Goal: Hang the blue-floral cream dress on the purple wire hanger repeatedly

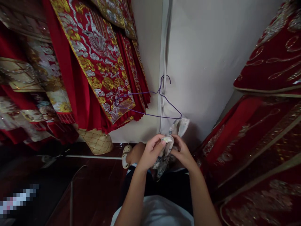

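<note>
A light cloth (168, 147) with a faint dark pattern is bunched between my two hands, above my lap. My left hand (153, 151) pinches its left side, thumb and fingers closed on the fabric. From the right, my right hand (182, 152) grips the same cloth. One part of the fabric rises past my fingers to the lower right corner of a thin purple wire hanger (172, 106). The hanger's hook is up against the wall, near a white vertical strip.
Red garments with gold and silver embroidery (94, 53) hang at the left. More red embroidered fabric (270, 72) fills the right side. A pale wall (202, 53) stands ahead. A cream clog (126, 157) is on my foot, and a thin white bar (94, 157) lies low at the left.
</note>
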`<act>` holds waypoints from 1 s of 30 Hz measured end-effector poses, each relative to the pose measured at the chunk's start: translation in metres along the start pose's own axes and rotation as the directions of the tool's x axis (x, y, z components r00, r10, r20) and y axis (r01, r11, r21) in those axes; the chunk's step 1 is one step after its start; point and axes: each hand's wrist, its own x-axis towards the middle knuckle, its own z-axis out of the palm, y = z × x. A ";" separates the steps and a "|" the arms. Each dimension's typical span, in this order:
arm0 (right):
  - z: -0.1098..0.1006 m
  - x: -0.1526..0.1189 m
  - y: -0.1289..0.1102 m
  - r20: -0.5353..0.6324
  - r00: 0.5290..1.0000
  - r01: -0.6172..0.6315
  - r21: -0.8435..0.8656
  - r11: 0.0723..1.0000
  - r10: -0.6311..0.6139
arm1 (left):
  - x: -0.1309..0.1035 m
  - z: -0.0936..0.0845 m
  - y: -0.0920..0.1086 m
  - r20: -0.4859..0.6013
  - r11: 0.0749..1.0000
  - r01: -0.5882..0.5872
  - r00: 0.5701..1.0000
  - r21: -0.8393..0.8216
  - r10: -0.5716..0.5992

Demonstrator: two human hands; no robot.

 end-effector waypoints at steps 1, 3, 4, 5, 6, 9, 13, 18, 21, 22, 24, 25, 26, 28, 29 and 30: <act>0.004 -0.003 -0.007 0.076 0.996 -0.058 0.084 0.995 0.052 | -0.002 0.002 0.004 -0.011 0.999 -0.022 1.000 0.023 0.023; 0.012 -0.009 -0.017 0.137 0.978 -0.184 0.195 0.963 0.159 | -0.004 0.005 0.008 -0.014 0.993 -0.088 0.996 0.079 0.090; 0.015 -0.011 -0.019 0.146 0.967 -0.239 0.216 0.947 0.211 | -0.004 0.005 0.009 -0.001 0.986 -0.125 0.992 0.107 0.126; 0.018 -0.013 -0.020 0.163 0.951 -0.293 0.219 0.931 0.261 | -0.004 0.004 0.009 0.020 0.979 -0.160 0.987 0.130 0.159; 0.020 -0.014 -0.021 0.191 0.931 -0.348 0.218 0.912 0.310 | -0.004 0.001 0.008 0.043 0.972 -0.187 0.982 0.145 0.183; 0.022 -0.015 -0.027 0.290 0.854 -0.503 0.250 0.828 0.431 | -0.002 -0.012 0.002 0.113 0.971 -0.199 0.976 0.130 0.185; 0.017 -0.009 -0.045 0.371 0.808 -0.565 0.264 0.782 0.458 | -0.001 -0.025 -0.004 0.302 0.988 -0.020 0.953 0.154 -0.028; -0.006 -0.002 -0.076 0.461 0.764 -0.540 0.073 0.838 0.452 | -0.003 -0.031 -0.005 0.429 0.935 -0.058 0.897 0.349 -0.104; -0.024 0.006 -0.093 0.321 0.879 -0.390 0.061 0.919 0.352 | -0.002 -0.051 -0.016 0.346 0.854 -0.066 0.928 0.516 -0.137; -0.030 0.012 -0.097 0.245 0.925 -0.313 0.060 0.948 0.290 | -0.002 -0.061 -0.021 0.290 0.815 -0.051 0.946 0.577 -0.145; -0.041 0.027 -0.102 0.091 0.987 -0.138 0.057 0.989 0.132 | 0.000 -0.084 -0.031 0.204 0.706 -0.064 0.972 0.705 -0.116; -0.046 0.038 -0.103 0.031 0.998 -0.048 0.063 0.997 0.046 | 0.002 -0.096 -0.034 0.192 0.640 -0.094 0.978 0.763 -0.086; -0.050 0.049 -0.104 -0.007 0.999 0.032 0.069 0.997 -0.031 | 0.004 -0.107 -0.036 0.195 0.574 -0.131 0.979 0.809 -0.053; -0.055 0.076 -0.101 -0.064 0.987 0.151 0.057 0.987 -0.147 | 0.012 -0.127 -0.034 0.214 0.466 -0.196 0.977 0.862 0.015; -0.055 0.091 -0.097 -0.107 0.979 0.177 0.024 0.984 -0.174 | 0.018 -0.136 -0.031 0.224 0.436 -0.220 0.974 0.873 0.043; -0.054 0.106 -0.092 -0.174 0.968 0.181 -0.015 0.983 -0.181 | 0.024 -0.142 -0.026 0.226 0.420 -0.235 0.971 0.877 0.072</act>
